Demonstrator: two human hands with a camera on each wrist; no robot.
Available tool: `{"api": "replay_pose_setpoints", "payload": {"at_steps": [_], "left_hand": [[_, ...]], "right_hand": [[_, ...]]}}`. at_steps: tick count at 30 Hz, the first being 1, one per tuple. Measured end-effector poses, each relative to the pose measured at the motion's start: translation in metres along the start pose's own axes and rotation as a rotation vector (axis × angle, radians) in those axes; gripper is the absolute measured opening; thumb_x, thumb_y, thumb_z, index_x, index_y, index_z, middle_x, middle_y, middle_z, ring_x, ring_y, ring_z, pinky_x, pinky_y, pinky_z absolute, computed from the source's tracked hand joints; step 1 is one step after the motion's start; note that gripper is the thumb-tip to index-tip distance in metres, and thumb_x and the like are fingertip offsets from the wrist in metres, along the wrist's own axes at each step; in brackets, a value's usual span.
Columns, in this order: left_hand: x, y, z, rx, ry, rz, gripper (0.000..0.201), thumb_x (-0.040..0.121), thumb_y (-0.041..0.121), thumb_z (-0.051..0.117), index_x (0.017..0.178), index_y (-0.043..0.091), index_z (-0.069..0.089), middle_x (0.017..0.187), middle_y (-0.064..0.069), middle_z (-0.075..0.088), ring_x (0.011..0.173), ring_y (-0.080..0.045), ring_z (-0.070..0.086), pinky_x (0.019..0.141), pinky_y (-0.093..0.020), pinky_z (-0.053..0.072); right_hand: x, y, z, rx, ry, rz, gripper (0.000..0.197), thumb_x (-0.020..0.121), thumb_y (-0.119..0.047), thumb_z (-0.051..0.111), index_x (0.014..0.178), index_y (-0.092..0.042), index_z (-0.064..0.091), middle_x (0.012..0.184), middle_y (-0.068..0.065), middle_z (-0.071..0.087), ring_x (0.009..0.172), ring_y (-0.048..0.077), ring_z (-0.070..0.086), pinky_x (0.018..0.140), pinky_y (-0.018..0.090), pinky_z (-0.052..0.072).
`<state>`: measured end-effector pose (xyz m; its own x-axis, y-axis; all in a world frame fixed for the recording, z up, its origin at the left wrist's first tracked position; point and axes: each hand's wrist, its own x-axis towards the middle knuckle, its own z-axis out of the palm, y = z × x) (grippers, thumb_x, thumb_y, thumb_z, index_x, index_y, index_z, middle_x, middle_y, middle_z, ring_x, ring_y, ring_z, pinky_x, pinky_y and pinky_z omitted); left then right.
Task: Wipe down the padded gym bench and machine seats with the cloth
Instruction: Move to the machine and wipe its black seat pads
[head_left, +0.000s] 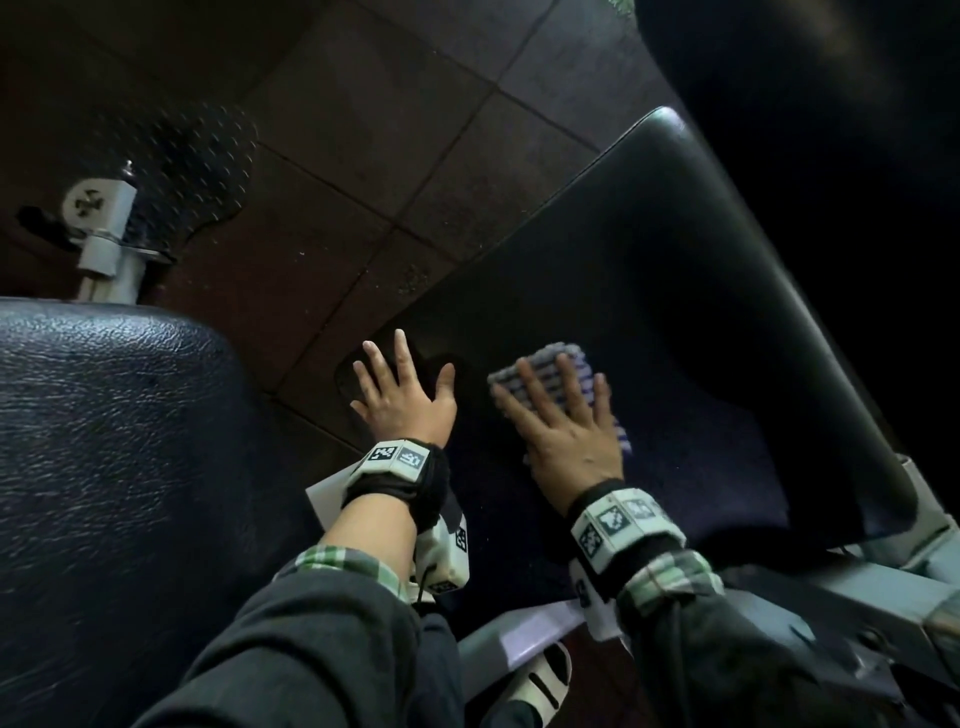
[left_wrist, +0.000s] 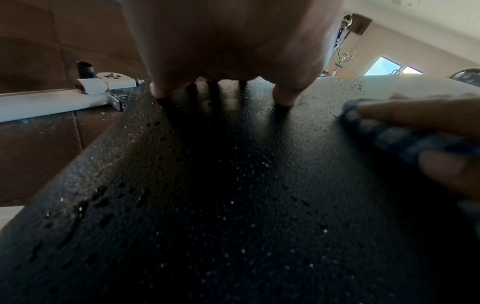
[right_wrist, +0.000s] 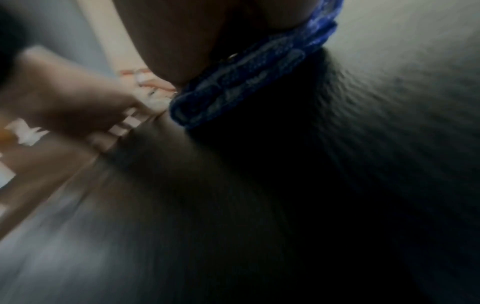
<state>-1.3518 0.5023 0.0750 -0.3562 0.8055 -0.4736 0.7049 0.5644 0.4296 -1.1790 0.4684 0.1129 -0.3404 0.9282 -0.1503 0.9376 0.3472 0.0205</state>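
Observation:
A black padded machine seat (head_left: 649, 270) slopes across the head view, its grained surface (left_wrist: 233, 195) dotted with small droplets. My right hand (head_left: 561, 410) lies flat with spread fingers on a blue-and-white checked cloth (head_left: 550, 364), pressing it onto the seat. The cloth (right_wrist: 246, 82) shows folded under my palm in the right wrist view, which is blurred. My left hand (head_left: 405, 389) rests flat on the seat's near left corner, fingers spread and holding nothing. In the left wrist view the cloth (left_wrist: 389, 135) lies at the right under my right hand's fingers (left_wrist: 415, 115).
A second black padded pad (head_left: 104, 441) fills the lower left. A white metal frame tube with a bolt (head_left: 104, 228) stands on the dark brown tiled floor (head_left: 363, 156). Grey frame bars (head_left: 857, 587) run under the seat at lower right. A sandalled foot (head_left: 540, 680) shows below.

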Motion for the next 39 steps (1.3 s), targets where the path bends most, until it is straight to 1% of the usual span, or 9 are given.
{"api": "replay_pose_setpoints", "payload": {"at_steps": [2, 5, 10, 14, 17, 22, 26, 30, 39], "left_hand": [[0.0, 0.0, 0.0, -0.007, 0.002, 0.001, 0.075, 0.094, 0.058, 0.036, 0.152, 0.031, -0.002, 0.161, -0.007, -0.009, 0.147, -0.028, -0.007, 0.114, -0.058, 0.006], [0.0, -0.001, 0.002, -0.006, 0.016, 0.005, 0.075, 0.094, 0.058, 0.036, 0.152, 0.031, -0.002, 0.161, -0.008, -0.009, 0.147, -0.029, -0.007, 0.114, -0.059, 0.006], [-0.001, 0.0, 0.002, -0.006, 0.002, 0.004, 0.075, 0.094, 0.058, 0.036, 0.152, 0.03, -0.004, 0.161, -0.008, -0.01, 0.147, -0.029, -0.008, 0.114, -0.059, 0.005], [0.0, 0.001, 0.0, 0.014, -0.025, -0.001, 0.075, 0.095, 0.057, 0.034, 0.152, 0.03, -0.006, 0.16, -0.008, -0.013, 0.147, -0.029, -0.01, 0.114, -0.059, 0.005], [-0.004, 0.014, -0.005, -0.002, -0.026, -0.031, 0.075, 0.097, 0.05, 0.037, 0.153, 0.022, -0.004, 0.16, -0.012, -0.012, 0.147, -0.03, -0.01, 0.114, -0.062, 0.006], [-0.04, 0.055, 0.008, 0.031, 0.063, 0.352, 0.079, 0.088, 0.056, 0.019, 0.153, 0.012, 0.012, 0.16, -0.015, 0.001, 0.148, -0.031, 0.0, 0.113, -0.061, 0.003], [-0.07, 0.094, 0.043, 0.169, 0.013, 0.643, 0.081, 0.087, 0.064, 0.024, 0.153, 0.02, 0.008, 0.161, -0.008, 0.003, 0.148, -0.023, 0.003, 0.115, -0.059, 0.003], [-0.066, 0.102, 0.058, 0.237, 0.058, 0.606, 0.082, 0.087, 0.067, 0.026, 0.152, 0.022, 0.005, 0.161, -0.006, 0.004, 0.147, -0.022, -0.001, 0.113, -0.056, 0.001], [-0.115, 0.063, 0.078, 0.267, -0.013, 0.554, 0.074, 0.094, 0.065, 0.016, 0.154, 0.021, 0.012, 0.161, -0.01, 0.003, 0.148, -0.03, 0.008, 0.111, -0.059, 0.009]], "right_hand": [[-0.018, 0.0, 0.008, 0.001, -0.017, -0.112, 0.092, 0.063, -0.028, 0.074, 0.141, -0.043, 0.027, 0.151, -0.01, 0.024, 0.144, 0.021, -0.011, 0.113, 0.053, 0.001], [-0.052, 0.021, 0.008, -0.034, -0.018, -0.162, 0.096, 0.057, -0.027, 0.077, 0.139, -0.045, 0.032, 0.149, -0.012, 0.025, 0.145, 0.02, 0.003, 0.112, 0.053, 0.008], [-0.04, 0.051, -0.015, -0.058, 0.024, 0.062, 0.071, 0.07, -0.032, 0.043, 0.138, -0.045, 0.031, 0.149, -0.011, 0.032, 0.139, 0.027, 0.021, 0.111, 0.056, 0.012], [0.003, 0.027, -0.02, 0.044, -0.064, 0.121, 0.058, 0.08, -0.035, 0.036, 0.137, -0.043, 0.036, 0.15, -0.01, 0.032, 0.141, 0.027, 0.016, 0.111, 0.053, 0.006], [0.015, 0.017, -0.026, 0.152, -0.105, 0.077, 0.055, 0.086, -0.049, 0.027, 0.14, -0.044, 0.032, 0.152, -0.016, 0.014, 0.143, 0.015, 0.0, 0.114, 0.045, -0.01], [-0.001, 0.056, -0.045, 0.251, 0.075, 0.273, 0.057, 0.087, -0.047, 0.027, 0.142, -0.034, 0.034, 0.154, -0.005, 0.021, 0.143, 0.018, 0.009, 0.114, 0.046, -0.002], [-0.018, 0.109, -0.058, 0.146, -0.034, 0.559, 0.066, 0.086, -0.058, 0.02, 0.147, -0.035, 0.015, 0.157, -0.005, -0.002, 0.145, 0.023, -0.005, 0.112, 0.044, -0.012], [-0.023, 0.127, -0.058, 0.148, -0.203, 0.586, 0.062, 0.09, -0.066, 0.019, 0.139, -0.053, -0.016, 0.145, -0.021, -0.034, 0.141, 0.014, -0.025, 0.102, 0.034, -0.031], [-0.02, 0.122, -0.064, 0.181, -0.302, 0.578, 0.062, 0.087, -0.066, 0.012, 0.134, -0.054, -0.028, 0.139, -0.02, -0.044, 0.13, 0.008, -0.039, 0.09, 0.03, -0.04]]}}
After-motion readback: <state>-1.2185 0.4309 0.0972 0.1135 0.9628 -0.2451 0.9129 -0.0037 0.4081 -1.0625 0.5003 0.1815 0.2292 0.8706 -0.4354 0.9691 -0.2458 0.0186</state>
